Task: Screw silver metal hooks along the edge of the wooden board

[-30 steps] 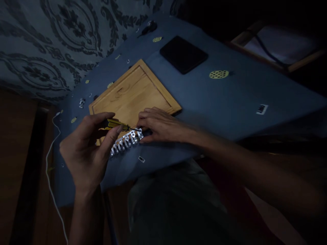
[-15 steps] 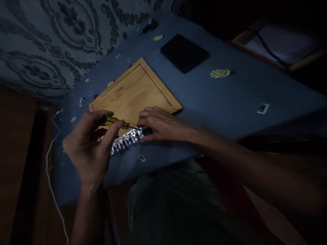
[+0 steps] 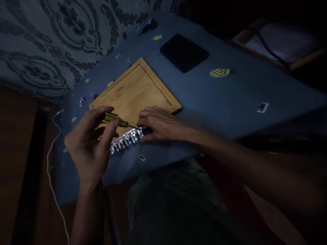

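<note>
My left hand (image 3: 92, 146) holds a yellow and black screwdriver (image 3: 114, 120) between thumb and fingers. Its thin shaft points right, and the tip meets the right end of a silver metal rail (image 3: 127, 139) with several curved hooks or clips. My right hand (image 3: 163, 125) grips that same end of the rail, with a small dark piece beside the fingers. The rail lies along the near edge of a wooden board (image 3: 133, 92); its left end is partly behind my left hand.
On the blue patterned tablecloth (image 3: 230, 102) a black flat tablet-like object (image 3: 184, 52) lies beyond the board. Dark small items (image 3: 149, 26) sit at the far edge, small metal pieces (image 3: 82, 101) at the left. A white cable (image 3: 51, 183) hangs down the left side.
My left thumb and fingers have shifted slightly on the screwdriver, whose handle sits a little further left and higher. My right hand and the rail have hardly moved.
</note>
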Available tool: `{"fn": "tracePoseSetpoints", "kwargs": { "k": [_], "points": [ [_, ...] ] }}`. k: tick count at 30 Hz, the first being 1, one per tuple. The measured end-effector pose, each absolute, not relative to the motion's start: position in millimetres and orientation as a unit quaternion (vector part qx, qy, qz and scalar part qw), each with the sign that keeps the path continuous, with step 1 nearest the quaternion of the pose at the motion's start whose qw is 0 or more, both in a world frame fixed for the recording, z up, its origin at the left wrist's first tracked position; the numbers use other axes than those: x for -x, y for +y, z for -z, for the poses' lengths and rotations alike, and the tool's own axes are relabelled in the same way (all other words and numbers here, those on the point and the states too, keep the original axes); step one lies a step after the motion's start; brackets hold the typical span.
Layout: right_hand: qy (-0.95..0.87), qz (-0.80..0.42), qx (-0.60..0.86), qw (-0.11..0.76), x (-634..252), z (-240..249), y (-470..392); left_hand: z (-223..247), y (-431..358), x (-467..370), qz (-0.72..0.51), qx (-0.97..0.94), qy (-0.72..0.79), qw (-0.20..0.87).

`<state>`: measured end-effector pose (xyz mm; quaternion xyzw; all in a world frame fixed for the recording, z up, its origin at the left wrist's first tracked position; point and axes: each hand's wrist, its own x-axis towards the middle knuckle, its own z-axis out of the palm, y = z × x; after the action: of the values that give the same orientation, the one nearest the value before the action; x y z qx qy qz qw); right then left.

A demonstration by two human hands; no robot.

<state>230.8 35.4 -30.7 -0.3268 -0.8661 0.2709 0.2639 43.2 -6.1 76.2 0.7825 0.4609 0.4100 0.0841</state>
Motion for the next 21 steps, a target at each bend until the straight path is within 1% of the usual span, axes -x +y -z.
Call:
{"fn": "tracePoseSetpoints", "kwargs": {
  "k": [4,13,21],
  "points": [
    [-0.866,-0.272,0.323,0.267,-230.8,31.4,35.9,-76.6,-7.0,-43.3,-0.397,-0.786,0.461,0.106],
    [-0.868,-0.264,0.317,0.278,-231.5,32.7,34.8,-70.0,-10.0,-42.7,-0.416,-0.768,0.48,0.075],
    [-0.868,-0.267,0.326,0.261,-231.1,30.4,34.9,-77.4,-6.0,-41.5,-0.364,-0.804,0.463,0.086]
  ]
}}
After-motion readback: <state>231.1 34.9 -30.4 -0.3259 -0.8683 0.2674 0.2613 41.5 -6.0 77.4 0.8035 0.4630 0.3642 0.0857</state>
